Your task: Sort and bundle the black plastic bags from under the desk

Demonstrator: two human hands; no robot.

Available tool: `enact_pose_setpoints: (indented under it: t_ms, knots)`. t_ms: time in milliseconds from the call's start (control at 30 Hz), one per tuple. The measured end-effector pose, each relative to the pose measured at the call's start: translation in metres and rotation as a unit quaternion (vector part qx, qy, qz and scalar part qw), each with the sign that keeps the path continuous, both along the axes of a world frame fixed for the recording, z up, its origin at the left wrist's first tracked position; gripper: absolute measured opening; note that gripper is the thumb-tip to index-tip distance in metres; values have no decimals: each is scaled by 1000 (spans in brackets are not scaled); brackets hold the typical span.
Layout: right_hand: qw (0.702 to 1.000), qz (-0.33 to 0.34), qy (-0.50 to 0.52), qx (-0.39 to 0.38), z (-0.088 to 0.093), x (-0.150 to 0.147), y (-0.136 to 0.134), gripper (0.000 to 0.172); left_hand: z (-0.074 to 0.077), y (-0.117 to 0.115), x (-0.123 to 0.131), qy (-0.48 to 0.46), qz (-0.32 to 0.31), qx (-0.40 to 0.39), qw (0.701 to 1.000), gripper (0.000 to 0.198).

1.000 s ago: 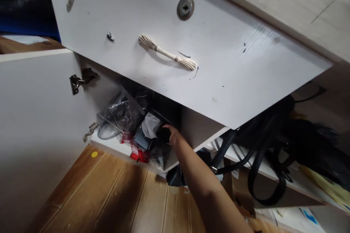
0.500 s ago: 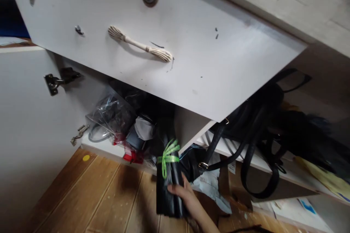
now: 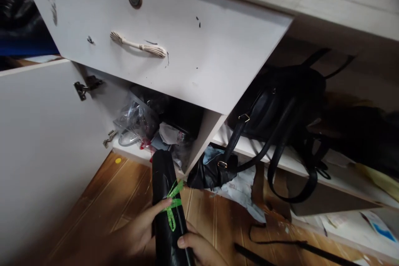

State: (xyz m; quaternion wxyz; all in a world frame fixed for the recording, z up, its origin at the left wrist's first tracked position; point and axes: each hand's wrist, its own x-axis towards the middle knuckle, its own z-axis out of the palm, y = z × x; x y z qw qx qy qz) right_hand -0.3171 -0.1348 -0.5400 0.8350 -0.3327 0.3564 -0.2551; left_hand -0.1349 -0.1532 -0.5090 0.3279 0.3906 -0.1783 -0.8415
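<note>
A long black rolled bundle point(image 3: 163, 174) is tied round its middle with a bright green ribbon point(image 3: 173, 203) in a bow. My left hand point(image 3: 141, 220) grips its left side, thumb lying by the ribbon. On the lower right side, my right hand point(image 3: 196, 241) is closed round the bundle too. The far end of the bundle points at an open cupboard compartment, where a clear plastic bag point(image 3: 137, 118), a crumpled white piece point(image 3: 170, 133) and some red items lie on the shelf.
A white drawer front point(image 3: 187, 62) with a bone-coloured handle point(image 3: 137, 45) overhangs the compartment. The cupboard door point(image 3: 40, 153) stands open at left. A black backpack point(image 3: 264, 108) lies on the right shelf, its straps hanging over the edge. Torn paper point(image 3: 243, 191) and dark cords point(image 3: 280, 243) lie on the wooden floor.
The bundle has come out of the compartment, toward me and to the left. My left hand has come into view and taken hold of it; the right hand still grips it.
</note>
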Motion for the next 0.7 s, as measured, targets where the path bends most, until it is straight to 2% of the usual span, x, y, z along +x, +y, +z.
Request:
enact_pose_setpoints:
  t_ms: [67,100,167,200,267,300,333,433,500,600,700]
  knots:
    - [988,37,97,-112,-4,-4,-4,60,0,5,-7,-32,3,72,997,44]
    - [968,23,167,-187,-3,-5,-8,60,-2,6,-8,-63,16,98,993,46]
    - [893,-30,284,-348,1,-3,-16,64,-7,8,-5,-128,47,107,985,51]
    - [855,-40,310,-414,3,-1,-20,68,-9,8,-2,-147,61,87,983,56]
    - [812,3,288,-508,4,7,-24,71,-12,8,6,-161,89,35,982,65]
    - [807,22,264,-528,2,12,-25,67,-12,8,9,-164,93,24,982,65]
    - [814,23,247,-524,-2,17,-24,60,-12,8,12,-165,86,29,982,64]
    - [871,-36,225,-434,-17,30,-17,32,-12,9,17,-179,54,58,981,58]
    - [894,-45,217,-389,-27,34,-13,22,-16,12,19,-202,65,33,977,55]
    - [876,-27,224,-425,-35,34,-16,26,-31,17,23,-245,93,5,965,49]
    - [853,-65,236,-460,-35,35,-40,15,-54,18,31,-236,64,83,966,39]
